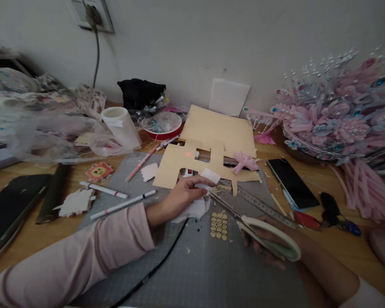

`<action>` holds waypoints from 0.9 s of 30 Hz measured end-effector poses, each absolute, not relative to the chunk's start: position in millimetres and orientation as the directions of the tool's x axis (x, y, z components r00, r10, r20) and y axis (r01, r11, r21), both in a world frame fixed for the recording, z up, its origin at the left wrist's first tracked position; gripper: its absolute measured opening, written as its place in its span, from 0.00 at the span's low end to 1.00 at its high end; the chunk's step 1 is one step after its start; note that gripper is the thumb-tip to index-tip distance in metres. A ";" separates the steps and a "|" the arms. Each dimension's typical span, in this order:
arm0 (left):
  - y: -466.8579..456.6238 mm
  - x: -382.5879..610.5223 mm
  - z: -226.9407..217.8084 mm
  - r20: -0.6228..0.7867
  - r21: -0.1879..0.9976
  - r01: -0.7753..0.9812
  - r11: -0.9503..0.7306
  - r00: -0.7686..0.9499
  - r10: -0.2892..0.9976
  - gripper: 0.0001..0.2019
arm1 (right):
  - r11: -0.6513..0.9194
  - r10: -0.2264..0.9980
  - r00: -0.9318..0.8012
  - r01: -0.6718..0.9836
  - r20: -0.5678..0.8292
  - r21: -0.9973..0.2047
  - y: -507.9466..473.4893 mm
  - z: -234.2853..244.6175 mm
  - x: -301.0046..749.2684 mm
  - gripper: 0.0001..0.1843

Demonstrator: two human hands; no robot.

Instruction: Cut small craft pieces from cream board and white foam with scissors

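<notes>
My left hand (184, 194) is closed, with a small piece of white paper (211, 176) pinched between thumb and fingers. In my right hand (266, 239) is a pair of scissors with pale handles (276, 237). Their blades (224, 203) point up and left, and the tips are close to the paper. It cannot be told whether they touch it. Below the blades a small cut-out of tan rings (218, 225) lies on the grey cutting mat (240, 278). White scraps (194, 209) lie under my left hand.
Tan card with cut-out openings (173, 160) lies behind my hands, beside a metal ruler (259, 205). Markers (123, 205) are at left, a phone (293, 182) at right. A black cable (160, 261) crosses the mat. Pink beaded ornaments (336, 115) fill a bowl at right.
</notes>
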State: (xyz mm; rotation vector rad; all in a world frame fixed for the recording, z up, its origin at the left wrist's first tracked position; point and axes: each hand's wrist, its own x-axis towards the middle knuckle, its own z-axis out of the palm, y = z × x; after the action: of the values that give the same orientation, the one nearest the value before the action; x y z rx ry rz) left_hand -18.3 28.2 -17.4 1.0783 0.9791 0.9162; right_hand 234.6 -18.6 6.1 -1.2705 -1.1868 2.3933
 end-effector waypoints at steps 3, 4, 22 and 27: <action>28.5 -18.4 -17.2 -0.180 0.968 -0.114 0.225 0.312 0.933 0.11 | -0.656 0.499 -0.602 0.207 -0.623 -0.726 -19.8 5.8 234.3 0.26; 28.6 -18.4 -17.1 -0.183 0.966 -0.115 0.229 0.317 0.931 0.11 | -0.656 0.496 -0.604 0.209 -0.623 -0.725 -20.0 5.1 234.4 0.26; 28.4 -18.2 -17.6 -0.227 0.938 -0.176 0.299 0.339 0.913 0.12 | -0.695 0.467 -0.605 0.200 -0.645 -0.691 -17.5 -0.5 235.2 0.27; 28.9 -18.3 -18.6 -0.228 0.940 -0.166 0.298 0.345 0.911 0.14 | -0.683 0.473 -0.613 0.199 -0.633 -0.703 -19.1 -0.7 235.5 0.25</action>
State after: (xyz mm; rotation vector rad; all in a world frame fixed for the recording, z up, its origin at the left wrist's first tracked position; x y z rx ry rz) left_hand -18.3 28.9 -18.6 0.9959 0.9353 0.8746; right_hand 235.5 -19.1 -0.7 -1.2881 -1.1602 2.4145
